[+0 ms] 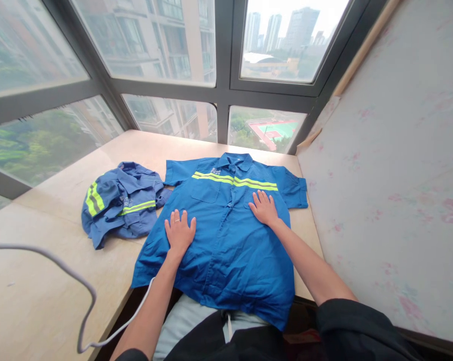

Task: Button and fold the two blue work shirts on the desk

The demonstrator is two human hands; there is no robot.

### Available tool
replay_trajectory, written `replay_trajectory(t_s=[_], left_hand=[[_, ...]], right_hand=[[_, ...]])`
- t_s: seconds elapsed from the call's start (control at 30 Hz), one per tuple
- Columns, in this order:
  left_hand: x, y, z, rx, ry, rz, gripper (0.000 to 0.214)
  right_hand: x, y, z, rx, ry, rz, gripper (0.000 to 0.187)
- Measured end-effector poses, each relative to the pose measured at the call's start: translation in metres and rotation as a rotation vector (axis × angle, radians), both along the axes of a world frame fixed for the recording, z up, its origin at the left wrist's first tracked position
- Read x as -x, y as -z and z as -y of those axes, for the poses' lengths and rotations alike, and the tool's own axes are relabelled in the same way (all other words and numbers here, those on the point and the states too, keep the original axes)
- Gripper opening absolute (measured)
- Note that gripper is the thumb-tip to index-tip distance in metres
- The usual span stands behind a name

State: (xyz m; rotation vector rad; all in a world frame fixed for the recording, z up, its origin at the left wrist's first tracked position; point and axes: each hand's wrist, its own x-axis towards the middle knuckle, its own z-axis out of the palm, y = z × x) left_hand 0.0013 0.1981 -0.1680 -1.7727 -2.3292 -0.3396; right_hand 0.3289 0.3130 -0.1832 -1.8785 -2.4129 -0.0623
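Observation:
A blue short-sleeved work shirt (207, 225) lies spread out, front side up, its collar toward the window and its lower hem hanging over the ledge's near edge. A yellow-green and grey reflective stripe (249, 182) crosses its chest. On the left half of the shirt my left hand (180, 231) rests flat, fingers apart, a ring on one finger. My right hand (264, 208) lies flat just below the stripe on the right half, fingers spread. Neither hand grips the cloth. Left of the shirt is a crumpled blue work garment (132, 200) with similar stripes.
The pale window ledge (34, 260) carries both garments. A white cable (87, 291) curves over its left side and passes by my left forearm. Grey-framed windows (222, 75) stand behind, and a flowered wall (380, 175) bounds the right.

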Motion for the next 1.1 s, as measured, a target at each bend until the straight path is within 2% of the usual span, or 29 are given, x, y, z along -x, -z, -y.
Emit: replay_trajectory(t_s=[0.13,0.2,0.3,0.4,0.53,0.63,0.7,0.97,1.1], left_hand=[[-0.001,-0.008,-0.017,0.102,-0.058,0.169,0.053],[-0.008,-0.007,-0.029,0.074,-0.026,0.277,0.053],[-0.031,-0.003,-0.048,-0.049,0.106,0.381,0.049],[-0.063,-0.005,-0.077,-0.098,0.279,0.445,0.045],[-0.097,-0.012,-0.13,-0.034,0.474,0.425,0.043],[-0.107,-0.012,-0.163,0.074,0.505,0.35,0.041],[-0.108,-0.009,-0.177,0.103,0.492,0.317,0.039],[-0.098,0.004,-0.191,0.011,0.567,0.294,0.027],[-0.092,0.01,-0.192,-0.042,0.634,0.333,0.027]], right_hand=[[0.0,-0.001,0.0,-0.021,-0.032,-0.005,0.062],[0.0,0.0,0.0,-0.031,-0.043,-0.014,0.062],[0.0,0.001,0.0,-0.047,-0.049,-0.041,0.062],[0.001,0.0,0.0,-0.039,-0.045,-0.068,0.063],[0.001,-0.001,0.001,-0.034,-0.051,-0.083,0.062],[0.0,-0.002,0.001,-0.041,-0.059,-0.085,0.062],[0.0,-0.002,0.002,-0.04,-0.063,-0.083,0.062],[-0.005,-0.004,0.001,0.016,-0.069,-0.097,0.06],[-0.002,-0.017,-0.007,0.111,-0.005,-0.195,0.057]])
